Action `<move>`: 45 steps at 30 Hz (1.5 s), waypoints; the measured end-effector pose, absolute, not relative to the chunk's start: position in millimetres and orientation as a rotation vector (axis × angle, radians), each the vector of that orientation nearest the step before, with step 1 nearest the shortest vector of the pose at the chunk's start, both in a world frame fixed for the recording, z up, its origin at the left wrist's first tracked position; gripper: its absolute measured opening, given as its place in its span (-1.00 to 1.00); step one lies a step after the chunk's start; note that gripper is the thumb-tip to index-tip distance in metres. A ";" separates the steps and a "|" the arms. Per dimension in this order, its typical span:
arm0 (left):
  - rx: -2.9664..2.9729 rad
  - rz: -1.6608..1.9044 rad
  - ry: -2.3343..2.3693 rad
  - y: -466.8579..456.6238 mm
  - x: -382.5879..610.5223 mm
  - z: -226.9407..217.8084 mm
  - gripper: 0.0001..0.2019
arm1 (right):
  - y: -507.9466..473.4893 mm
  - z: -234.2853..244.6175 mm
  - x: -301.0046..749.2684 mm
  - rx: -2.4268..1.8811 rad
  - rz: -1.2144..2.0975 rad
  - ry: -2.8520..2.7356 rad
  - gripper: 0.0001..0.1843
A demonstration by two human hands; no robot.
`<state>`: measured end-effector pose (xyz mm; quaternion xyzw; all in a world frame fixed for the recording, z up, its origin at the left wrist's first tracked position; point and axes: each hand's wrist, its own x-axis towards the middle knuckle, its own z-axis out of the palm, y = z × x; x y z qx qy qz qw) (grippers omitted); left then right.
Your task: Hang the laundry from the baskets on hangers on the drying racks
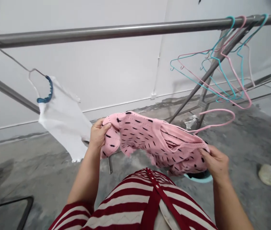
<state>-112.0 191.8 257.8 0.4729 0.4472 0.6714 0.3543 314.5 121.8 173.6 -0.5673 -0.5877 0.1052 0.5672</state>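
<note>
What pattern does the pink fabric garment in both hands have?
The pink fabric garment has short black dashes, seen in the head view.

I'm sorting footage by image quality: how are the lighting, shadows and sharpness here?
Head view: soft light on the white wall, faint shadows toward its right; head view: a dull sheen along the metal rail; head view: the pink garment looks fairly sharp, the shoe near the right edge blurry; head view: top right corner darkened.

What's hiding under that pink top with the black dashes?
Below the right-hand end of the pink top, part of a light-blue basin peeks out, with something dark in it. The top covers the rest, so I can't tell what else is there.
</note>
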 end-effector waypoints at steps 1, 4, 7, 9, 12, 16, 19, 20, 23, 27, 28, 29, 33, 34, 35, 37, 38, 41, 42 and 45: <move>1.195 1.739 1.134 190.9 -113.4 257.5 -0.65 | 123.3 174.4 311.4 -1.323 0.273 -1.408 -0.83; 1.150 1.696 1.114 189.4 -121.5 250.8 -0.64 | 126.7 174.3 309.5 -1.324 0.322 -1.453 -0.80; 1.196 1.642 1.159 189.9 -132.8 237.9 -0.65 | 128.6 171.4 316.6 -1.344 0.247 -1.345 -0.78; 1.286 1.588 1.245 189.5 -140.6 230.1 -0.67 | 129.5 170.8 322.9 -1.341 0.230 -1.322 -0.78; 1.533 1.468 1.379 184.2 -147.8 229.2 -0.67 | 131.0 177.2 327.6 -1.323 0.222 -1.351 -0.79; 2.112 1.445 1.362 171.0 -130.4 254.9 -0.68 | 133.5 200.1 314.9 -1.313 0.244 -1.534 -0.80; 2.506 1.377 1.068 166.2 -91.4 277.4 -0.76 | 138.1 217.2 293.8 -1.279 0.295 -1.706 -0.78; 2.592 1.325 0.966 166.2 -75.6 281.7 -0.76 | 139.8 221.4 286.8 -1.265 0.305 -1.739 -0.77; 2.751 1.133 0.852 169.8 -32.6 282.8 -0.74 | 142.7 229.5 271.3 -1.220 0.327 -1.811 -0.75; 2.701 1.116 0.925 180.4 -11.2 277.1 -0.80 | 141.3 231.1 275.3 -1.211 0.313 -1.905 -0.72; 2.655 1.141 0.945 183.4 -12.5 278.0 -0.81 | 140.8 228.6 281.4 -1.226 0.293 -1.918 -0.73; 2.611 1.163 0.970 186.4 -15.3 280.0 -0.81 | 140.4 224.6 288.7 -1.255 0.277 -1.919 -0.74; 2.536 1.185 1.038 195.9 -29.1 291.0 -0.85 | 138.0 200.5 319.6 -1.439 0.343 -1.814 -0.77; 2.539 1.184 1.037 197.1 -31.5 292.7 -0.85 | 137.0 195.8 325.1 -1.467 0.381 -1.782 -0.77; 2.541 1.189 1.038 197.7 -33.4 293.5 -0.86 | 135.9 192.7 329.4 -1.477 0.426 -1.756 -0.77; 2.533 1.227 1.056 197.4 -36.2 293.4 -0.86 | 133.8 192.1 334.4 -1.452 0.530 -1.731 -0.74; 2.523 1.259 1.072 196.4 -37.6 292.9 -0.86 | 133.0 193.8 335.4 -1.427 0.576 -1.735 -0.72; 2.460 1.375 1.127 191.4 -44.1 291.6 -0.89 | 135.3 197.2 331.8 -1.346 0.655 -1.773 -0.51; 2.425 1.418 1.152 189.4 -47.4 291.4 -0.91 | 138.2 195.5 328.7 -1.316 0.686 -1.769 -0.40; 2.316 1.528 1.208 184.5 -60.6 290.6 -0.94 | 150.7 181.5 318.6 -1.247 0.809 -1.637 -0.46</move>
